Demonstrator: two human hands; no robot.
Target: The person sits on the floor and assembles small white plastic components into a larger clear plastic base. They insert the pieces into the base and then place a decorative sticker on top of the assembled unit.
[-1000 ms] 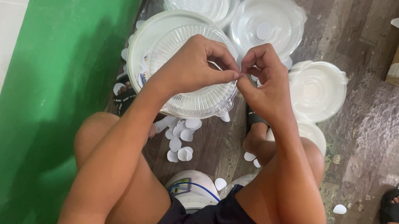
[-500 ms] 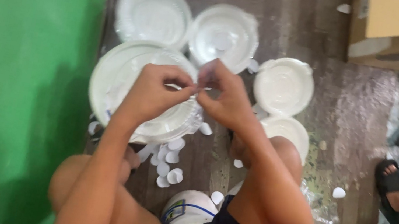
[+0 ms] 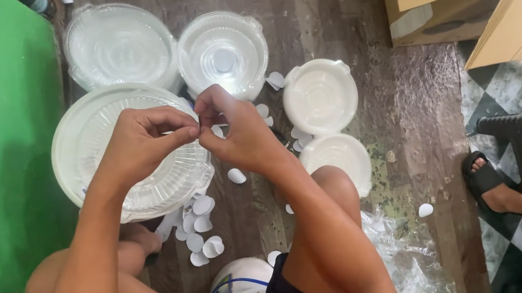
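Hands, left hand (image 3: 144, 140) and right hand (image 3: 235, 131), grip pinched on something small, unclear; many white paper pieces (image 3: 200, 229) lie on the floor (image 3: 340, 24).

The single head-worn camera is looking almost straight down, from close range, over the person's forearms and knees onto the dark wood-patterned plank floor (image 3: 341, 17) below.

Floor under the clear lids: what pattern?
Dark brown wood-plank pattern on the floor, best seen in the head view.
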